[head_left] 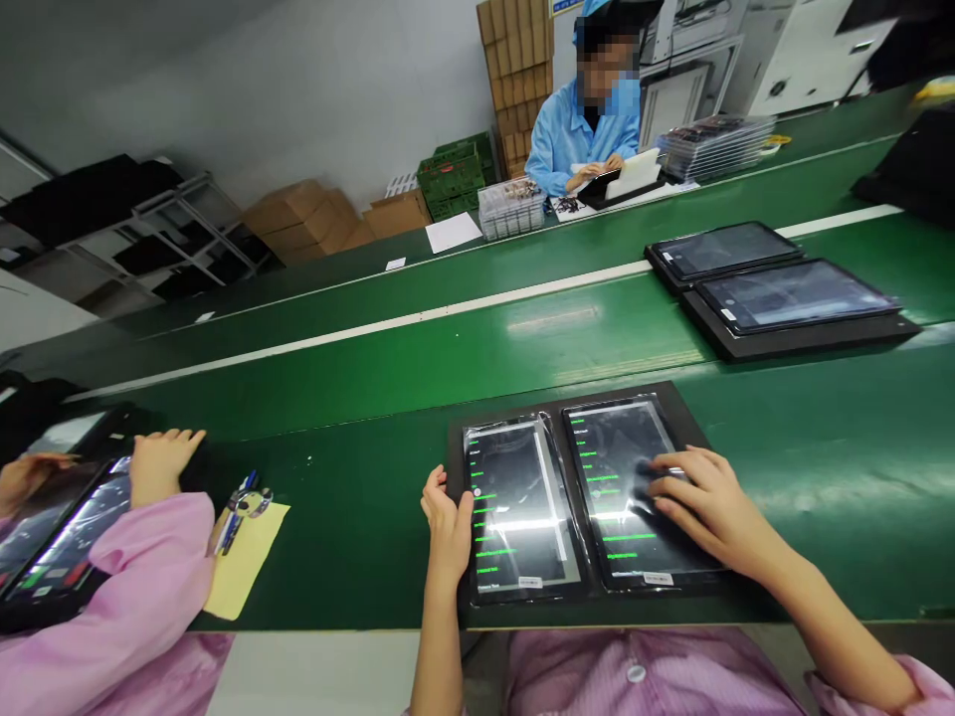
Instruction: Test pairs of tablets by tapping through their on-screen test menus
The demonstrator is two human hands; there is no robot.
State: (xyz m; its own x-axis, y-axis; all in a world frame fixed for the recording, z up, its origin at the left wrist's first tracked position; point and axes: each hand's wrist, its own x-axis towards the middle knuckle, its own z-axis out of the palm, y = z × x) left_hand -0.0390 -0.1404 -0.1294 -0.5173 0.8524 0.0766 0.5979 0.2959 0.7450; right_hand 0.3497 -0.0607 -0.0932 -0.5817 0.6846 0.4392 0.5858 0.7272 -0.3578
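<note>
Two tablets lie side by side on a black foam tray in front of me. The left tablet and the right tablet both have dark screens with rows of green text, and a small white label at the bottom. My left hand grips the tray's left edge, thumb beside the left tablet and fingers curled outside the edge. Over the right tablet, my right hand is open, its fingers stretched across the screen's right side. Whether the fingertips touch the glass, I cannot tell.
Another tray with two tablets sits farther right on the green bench. At left, a co-worker in a pink sleeve handles tablets near yellow paper and pens. Across the bench sits a person in blue.
</note>
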